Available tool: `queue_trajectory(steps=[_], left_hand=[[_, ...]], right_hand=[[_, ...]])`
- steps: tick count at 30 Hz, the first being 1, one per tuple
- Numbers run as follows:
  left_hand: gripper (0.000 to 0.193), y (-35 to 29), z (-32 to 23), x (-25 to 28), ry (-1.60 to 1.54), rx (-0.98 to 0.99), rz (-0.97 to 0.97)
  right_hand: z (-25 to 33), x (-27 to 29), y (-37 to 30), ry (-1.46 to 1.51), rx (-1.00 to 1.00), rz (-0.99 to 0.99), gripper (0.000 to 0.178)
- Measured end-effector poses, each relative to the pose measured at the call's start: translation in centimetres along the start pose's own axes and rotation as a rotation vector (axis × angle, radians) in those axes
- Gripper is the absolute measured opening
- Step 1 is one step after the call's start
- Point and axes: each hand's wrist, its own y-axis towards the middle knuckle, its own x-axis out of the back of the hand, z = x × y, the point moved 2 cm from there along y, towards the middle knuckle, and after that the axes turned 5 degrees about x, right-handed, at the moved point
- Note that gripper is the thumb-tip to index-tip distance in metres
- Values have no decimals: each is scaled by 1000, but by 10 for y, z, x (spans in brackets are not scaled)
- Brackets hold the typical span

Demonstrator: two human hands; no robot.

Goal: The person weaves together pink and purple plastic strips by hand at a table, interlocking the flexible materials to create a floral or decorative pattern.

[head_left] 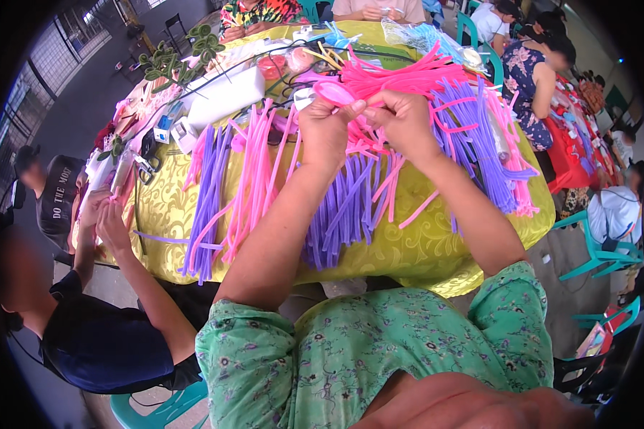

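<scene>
Over the table, my left hand (326, 130) and my right hand (403, 123) meet with thumbs and fingertips pinched close together. A bright pink oval piece (334, 93) with a raised rim sticks up at my left fingertips; its exact kind is unclear. Whatever the right fingertips pinch is too small to tell. Around and under my hands lie fuzzy pipe cleaners: a hot-pink bundle (401, 74) beyond them, purple ones (340, 214) nearer me, light-pink ones (254, 186) to the left, and more purple ones (472, 143) to the right.
A yellow patterned cloth (415, 250) covers the table. A white block (225, 99), a leafy green pipe-cleaner plant (186, 57) and scissors (147, 170) lie at the left. Beside me, a co-worker's hands (106, 214) work at the table edge. Green chairs (601, 247) stand at the right.
</scene>
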Motion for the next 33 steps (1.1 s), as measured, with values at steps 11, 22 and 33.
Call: queue_trajectory(steps=[11, 22, 33], left_hand=[[11, 3, -19, 3, 377, -296, 167], [7, -3, -10, 3, 165, 19, -113], [7, -3, -13, -1, 17, 18, -114]], right_hand=[[-29, 1, -2, 1105, -681, 308, 14], [-13, -4, -6, 41, -63, -180, 11], [8, -8, -8, -245, 332, -304, 9]])
